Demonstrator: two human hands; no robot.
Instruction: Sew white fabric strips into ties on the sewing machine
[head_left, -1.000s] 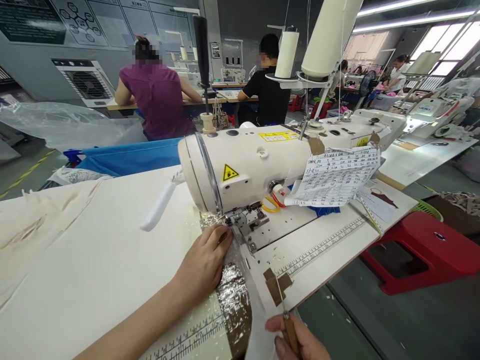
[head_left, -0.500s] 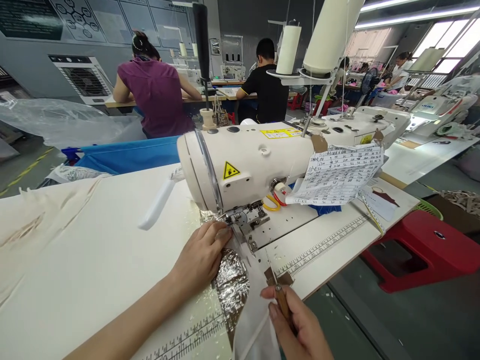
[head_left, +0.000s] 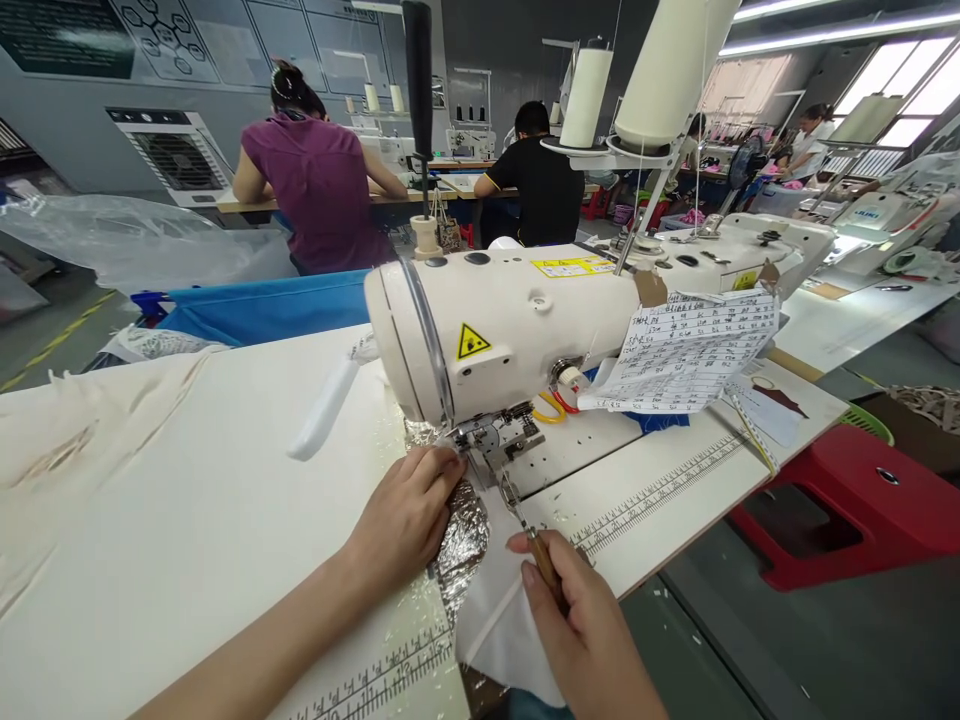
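Note:
My left hand (head_left: 405,515) lies flat on a shiny, crinkled silver strip of fabric (head_left: 463,545), fingertips close to the presser foot (head_left: 491,450) of a cream sewing machine (head_left: 517,325). My right hand (head_left: 589,635) grips a thin metal awl with a wooden handle (head_left: 534,545), its point aimed at the fabric just in front of the foot. White cloth (head_left: 502,635) hangs over the table's front edge beneath my right hand.
A taped paper chart (head_left: 686,350) hangs from the machine. Scissors with yellow and red handles (head_left: 553,405) lie behind the needle. A red plastic stool (head_left: 855,505) stands at right. Two people sit at benches beyond a blue cloth (head_left: 262,305).
My right hand has moved up and forward with the awl, from the table's front edge towards the presser foot. The silver strip has bunched up shorter under my left hand.

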